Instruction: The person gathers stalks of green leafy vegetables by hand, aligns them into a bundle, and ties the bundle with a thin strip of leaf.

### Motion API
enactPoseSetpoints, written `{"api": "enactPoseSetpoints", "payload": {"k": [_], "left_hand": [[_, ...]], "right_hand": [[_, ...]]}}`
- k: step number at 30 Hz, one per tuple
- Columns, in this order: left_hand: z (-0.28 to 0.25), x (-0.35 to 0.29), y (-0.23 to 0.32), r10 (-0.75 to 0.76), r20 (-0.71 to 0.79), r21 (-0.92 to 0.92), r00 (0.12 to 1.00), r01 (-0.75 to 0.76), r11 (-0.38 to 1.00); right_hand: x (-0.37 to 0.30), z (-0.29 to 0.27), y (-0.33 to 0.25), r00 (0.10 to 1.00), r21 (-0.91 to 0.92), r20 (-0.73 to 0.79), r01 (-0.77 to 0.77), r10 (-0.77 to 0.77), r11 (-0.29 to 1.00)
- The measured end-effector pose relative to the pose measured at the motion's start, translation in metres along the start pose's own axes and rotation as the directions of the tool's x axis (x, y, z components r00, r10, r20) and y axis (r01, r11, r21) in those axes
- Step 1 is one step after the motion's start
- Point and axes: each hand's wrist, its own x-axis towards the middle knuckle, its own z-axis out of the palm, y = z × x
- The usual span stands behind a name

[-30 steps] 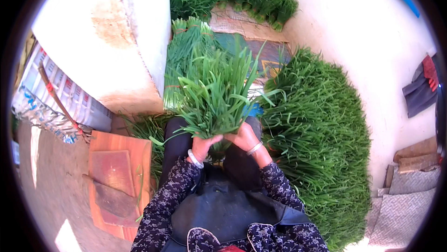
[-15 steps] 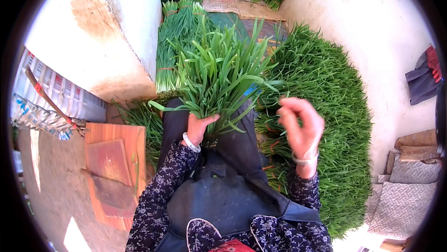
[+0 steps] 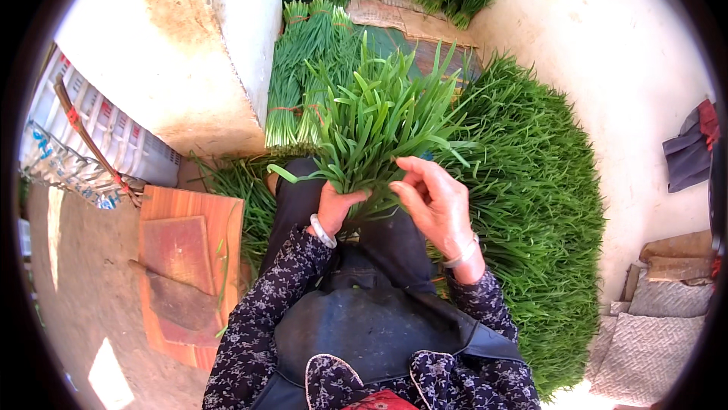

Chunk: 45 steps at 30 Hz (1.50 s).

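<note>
A thick bunch of green chives stands upright over my lap with its leaves fanned out at the top. My left hand is wrapped round its lower part, thumb across the front. On the bunch's right side is my right hand, its thumb and forefinger apart at the leaves and its other fingers curled. No leaf shows clearly between those fingertips. The bunch's lower ends are mostly hidden behind my left hand.
A large heap of chives fills the right side. Banded chive bundles lie ahead, beside a whitewashed pillar. At left are a wooden board with a broad blade on it, and a white crate. Woven sacks lie far right.
My right hand has moved left from beside the heap to the right edge of the held bunch, and its thumb and forefinger have spread. My left hand keeps its grip on the chives.
</note>
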Motion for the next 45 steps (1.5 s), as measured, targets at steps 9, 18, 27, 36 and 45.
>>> {"api": "enactPoseSetpoints", "payload": {"k": [9, 18, 27, 36, 45], "left_hand": [[-0.006, -0.003, -0.01, 0.014, 0.018, 0.034, 1.0, -0.015, 0.999], [-0.009, -0.008, -0.028, 0.098, 0.011, 0.216, 0.995, -0.098, 0.971], [-0.006, -0.007, -0.028, 0.195, 0.099, 0.423, 0.976, -0.219, 0.879], [-0.009, -0.008, -0.033, 0.254, 0.095, 0.47, 0.962, -0.269, 0.841], [-0.012, -0.009, -0.035, 0.297, 0.087, 0.536, 0.951, -0.296, 0.791]], "right_hand": [[-0.008, 0.002, -0.006, 0.951, 0.734, 0.306, -0.268, 0.049, 0.623], [0.001, 0.005, -0.039, 1.0, 0.248, -0.002, 0.022, -0.022, 0.968], [0.013, 0.033, 0.002, 0.999, 0.156, -0.006, -0.049, 0.051, 0.986], [0.001, 0.004, -0.027, 0.986, 0.491, 0.15, -0.141, 0.076, 0.86], [0.026, 0.027, -0.005, 0.965, -0.254, 0.015, 0.257, -0.262, 0.932]]}}
